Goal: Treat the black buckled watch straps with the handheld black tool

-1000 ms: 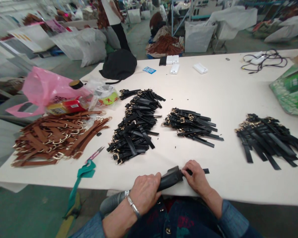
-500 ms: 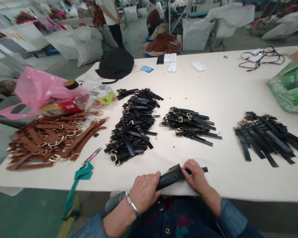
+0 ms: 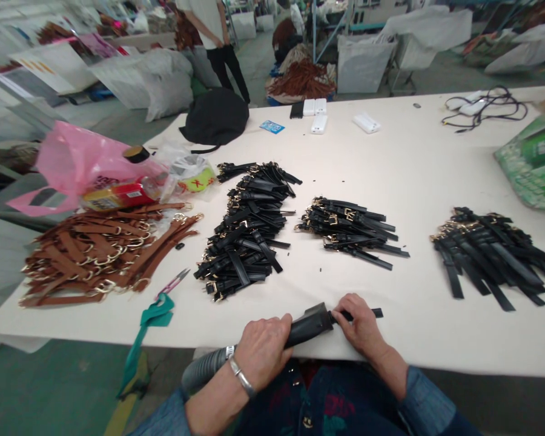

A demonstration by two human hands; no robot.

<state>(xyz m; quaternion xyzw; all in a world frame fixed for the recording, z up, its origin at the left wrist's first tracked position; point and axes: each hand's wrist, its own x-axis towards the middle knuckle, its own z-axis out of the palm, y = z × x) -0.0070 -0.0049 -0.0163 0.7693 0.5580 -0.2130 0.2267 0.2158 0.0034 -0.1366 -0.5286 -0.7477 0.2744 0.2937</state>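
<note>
My left hand (image 3: 264, 346) is wrapped round a black hose nozzle (image 3: 309, 326), whose grey ribbed hose (image 3: 204, 367) runs back under my wrist. In my right hand (image 3: 358, 324) a short black strap (image 3: 378, 313) is pinched, one end at the nozzle's mouth and the other sticking out to the right. Beyond my hands lie three groups of black buckled straps: a long pile (image 3: 245, 230), a smaller pile (image 3: 352, 227) in the middle, and a fanned pile (image 3: 490, 254) to the right.
Brown straps with metal rings (image 3: 91, 257) cover the table's left side, near scissors (image 3: 175, 281) with a teal cloth strip (image 3: 157, 312). Behind them stand a pink bag (image 3: 72, 160) and a bottle (image 3: 122, 195). A black cap (image 3: 218, 118), white devices (image 3: 318, 124), cables (image 3: 495, 112) and a green bag (image 3: 533, 160) lie farther off.
The strap end and the nozzle's mouth show slightly more apart, with the nozzle turned a little. Both hands keep their holds. The view has shifted slightly, and the person behind shows more leg.
</note>
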